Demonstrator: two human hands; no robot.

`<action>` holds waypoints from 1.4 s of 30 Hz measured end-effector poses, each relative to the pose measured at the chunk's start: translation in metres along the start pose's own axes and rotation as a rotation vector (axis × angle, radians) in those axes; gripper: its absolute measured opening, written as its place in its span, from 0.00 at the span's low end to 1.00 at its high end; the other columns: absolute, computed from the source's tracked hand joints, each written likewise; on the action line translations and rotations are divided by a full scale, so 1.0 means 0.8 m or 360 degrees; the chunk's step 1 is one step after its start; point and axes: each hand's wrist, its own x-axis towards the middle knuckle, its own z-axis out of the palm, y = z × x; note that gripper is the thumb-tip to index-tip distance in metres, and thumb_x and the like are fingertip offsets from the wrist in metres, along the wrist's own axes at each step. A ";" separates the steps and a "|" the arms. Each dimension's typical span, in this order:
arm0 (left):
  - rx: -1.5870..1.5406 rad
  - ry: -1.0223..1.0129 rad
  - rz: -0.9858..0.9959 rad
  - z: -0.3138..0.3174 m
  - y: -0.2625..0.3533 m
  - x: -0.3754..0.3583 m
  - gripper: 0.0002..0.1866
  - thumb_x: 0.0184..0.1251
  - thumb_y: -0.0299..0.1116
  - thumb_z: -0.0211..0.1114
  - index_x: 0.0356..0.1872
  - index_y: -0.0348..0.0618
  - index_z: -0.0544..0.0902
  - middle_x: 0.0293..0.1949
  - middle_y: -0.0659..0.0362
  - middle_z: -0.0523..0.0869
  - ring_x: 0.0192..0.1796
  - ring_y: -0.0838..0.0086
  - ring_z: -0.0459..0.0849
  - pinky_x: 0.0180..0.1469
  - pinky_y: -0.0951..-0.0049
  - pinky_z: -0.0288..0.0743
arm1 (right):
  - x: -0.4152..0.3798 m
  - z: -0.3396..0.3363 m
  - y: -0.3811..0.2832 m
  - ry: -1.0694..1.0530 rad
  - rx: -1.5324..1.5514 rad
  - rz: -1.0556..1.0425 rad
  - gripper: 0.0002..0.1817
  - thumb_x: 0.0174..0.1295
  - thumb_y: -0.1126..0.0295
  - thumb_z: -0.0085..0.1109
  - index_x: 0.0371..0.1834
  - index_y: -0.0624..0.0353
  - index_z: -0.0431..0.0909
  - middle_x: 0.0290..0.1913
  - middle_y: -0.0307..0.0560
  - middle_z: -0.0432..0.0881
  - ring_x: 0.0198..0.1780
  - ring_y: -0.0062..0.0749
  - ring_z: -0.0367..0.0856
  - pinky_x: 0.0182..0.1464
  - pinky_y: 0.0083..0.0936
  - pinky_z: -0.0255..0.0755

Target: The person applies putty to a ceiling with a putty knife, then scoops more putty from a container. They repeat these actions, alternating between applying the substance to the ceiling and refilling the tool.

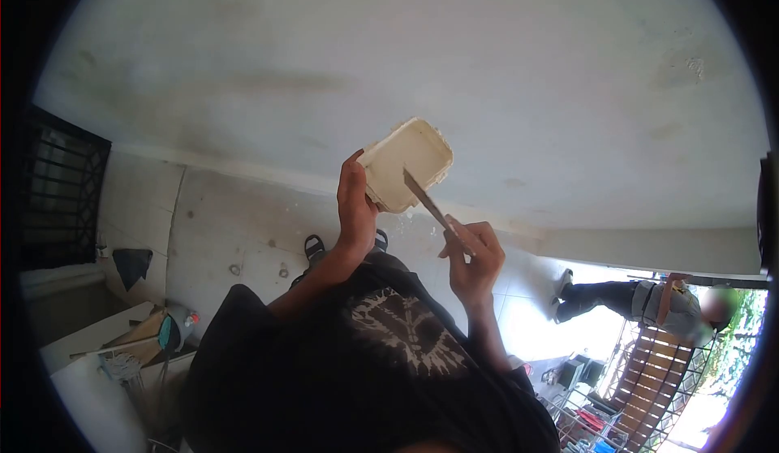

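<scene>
A cream-coloured plastic tub (389, 204) is tilted in front of me, its rim crusted with dried pale material and smooth off-white paste (402, 148) inside. My left hand (355, 209) grips it from the left side, fingers behind and along the rim. In my right hand (475, 256) is a putty knife (425, 198), seen nearly edge-on. Its blade reaches over the near edge of the tub, with the tip over the paste.
A pale, patchy wall (519, 71) fills the view ahead. White specks lie on the tiled floor (235, 226) by my sandals. Another person (600, 299) stands at right near a slatted gate (649, 372). A barred window (65, 185) and stored items (154, 331) are at left.
</scene>
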 end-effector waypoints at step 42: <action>0.0048 -0.0020 -0.0211 -0.001 0.003 -0.018 0.29 0.77 0.54 0.44 0.64 0.40 0.65 0.55 0.54 0.76 0.56 0.70 0.80 0.48 0.67 0.83 | 0.044 -0.013 -0.025 0.0350 0.0534 0.0360 0.09 0.65 0.75 0.57 0.39 0.73 0.80 0.34 0.51 0.83 0.32 0.27 0.81 0.35 0.24 0.75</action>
